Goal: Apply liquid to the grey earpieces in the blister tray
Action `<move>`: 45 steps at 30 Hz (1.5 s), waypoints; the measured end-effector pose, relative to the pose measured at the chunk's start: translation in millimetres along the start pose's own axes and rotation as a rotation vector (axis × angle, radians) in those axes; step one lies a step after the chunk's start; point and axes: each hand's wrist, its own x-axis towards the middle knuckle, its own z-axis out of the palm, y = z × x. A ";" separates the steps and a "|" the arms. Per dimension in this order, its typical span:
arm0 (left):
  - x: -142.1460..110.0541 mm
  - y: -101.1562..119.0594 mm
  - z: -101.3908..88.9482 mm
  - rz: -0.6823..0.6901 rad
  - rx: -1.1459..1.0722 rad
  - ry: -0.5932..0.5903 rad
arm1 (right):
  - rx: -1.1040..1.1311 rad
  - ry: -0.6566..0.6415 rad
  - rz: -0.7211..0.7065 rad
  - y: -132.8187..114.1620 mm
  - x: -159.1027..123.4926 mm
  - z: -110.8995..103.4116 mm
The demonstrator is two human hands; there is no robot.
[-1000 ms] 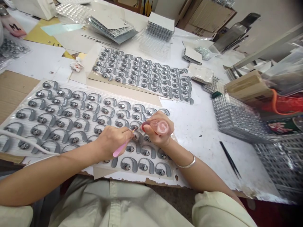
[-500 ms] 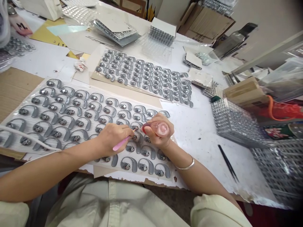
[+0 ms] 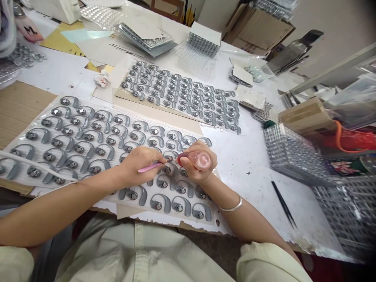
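Observation:
My left hand [image 3: 143, 164] is closed in a pinch on a slim pink tool [image 3: 147, 168], its narrow tip pointing right. A translucent pinkish squeeze bottle [image 3: 199, 159] is wrapped in my right hand [image 3: 195, 172], its red end facing the tool's tip. Both hands meet low over a white ribbed sheet [image 3: 129, 211] lined with rows of grey hook-shaped pieces [image 3: 160, 203], each with a round silvery part. The tool's tip and the bottle's red end are close to one of these pieces; whether they touch it, I cannot tell.
A second sheet of grey hook-shaped pieces [image 3: 182, 96] lies behind. Black tweezers [image 3: 283, 203] rest at the right. Stacked clear trays [image 3: 293, 156] and a cardboard box [image 3: 302, 111] crowd the right side. A white cord [image 3: 38, 168] crosses the sheet's left end.
The pink tool has tilted flatter, and my left hand has shifted slightly up and left. My right hand keeps the bottle in nearly the same place. The whole view has moved slightly.

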 end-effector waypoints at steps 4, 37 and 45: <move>3.8 -0.2 -2.2 -0.092 -0.080 -0.008 | -0.009 -0.023 0.004 0.6 -1.4 -0.3; 7.4 -2.9 -4.0 -0.204 -0.207 -0.037 | 0.039 -0.002 0.011 2.3 -6.8 3.7; 7.0 -3.7 -4.7 -0.183 -0.196 -0.041 | 0.008 0.001 0.028 3.4 -9.8 4.6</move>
